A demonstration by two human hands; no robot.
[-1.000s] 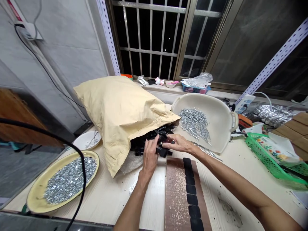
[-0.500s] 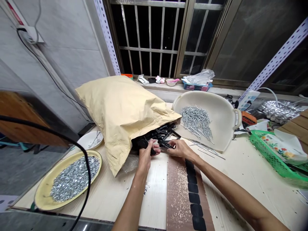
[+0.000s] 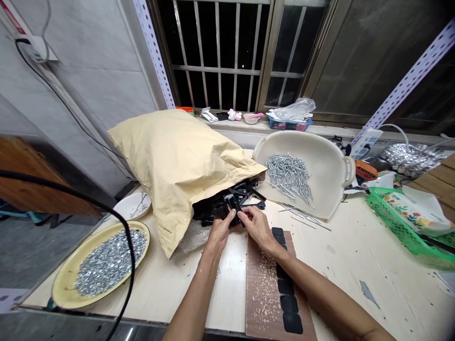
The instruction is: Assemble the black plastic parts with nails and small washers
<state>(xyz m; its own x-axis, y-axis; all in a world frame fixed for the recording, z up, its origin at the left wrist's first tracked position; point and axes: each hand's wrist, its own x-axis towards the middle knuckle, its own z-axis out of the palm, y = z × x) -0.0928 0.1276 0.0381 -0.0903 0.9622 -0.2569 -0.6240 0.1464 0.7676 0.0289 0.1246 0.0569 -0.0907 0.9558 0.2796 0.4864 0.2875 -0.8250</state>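
Observation:
At the mouth of a big yellow paper bag (image 3: pixel 177 156), my left hand (image 3: pixel 219 233) and my right hand (image 3: pixel 256 225) meet. Between their thumbs and fingers they grip a black plastic part (image 3: pixel 232 204), held upright; its exact kind I cannot make out. Many similar black parts (image 3: pixel 209 208) spill from the bag just behind it. Under my right forearm lies a brown board (image 3: pixel 254 303) with a row of black rounded-square pads (image 3: pixel 289 304) and pale specks on it.
Left of the bag stand a yellow oval tray (image 3: pixel 62 291) of metal washers and a white dish (image 3: pixel 124 208). A cream basin (image 3: pixel 327 180) holds long screws (image 3: pixel 289 175), with loose rods (image 3: pixel 309 218) beside it. A green basket (image 3: pixel 401 229) is at right; a black cable (image 3: pixel 133 265) crosses the left foreground.
My right hand has come left and joined my left hand on one black part, which is now raised upright. Before, the hands were apart among the black parts.

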